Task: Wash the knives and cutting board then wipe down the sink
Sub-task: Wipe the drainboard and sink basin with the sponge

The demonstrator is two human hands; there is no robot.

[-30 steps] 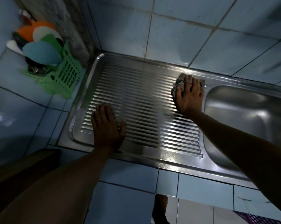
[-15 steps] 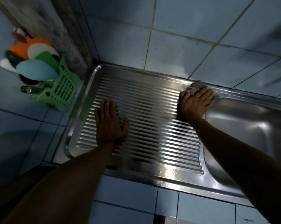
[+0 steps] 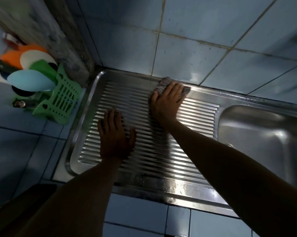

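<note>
- Sink drainboard: our right hand, fingers together, presses a cloth at twelve o'clock.
- Our left hand lies flat at seven o'clock, thumb spread.

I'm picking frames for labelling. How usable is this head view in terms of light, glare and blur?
Head view: dim and blue-tinted; both forearms nearly black; glare on the wet front rim of the sink; slight motion blur on the right hand, the cloth and the green rack; wide-angle bending of tile lines.
</note>
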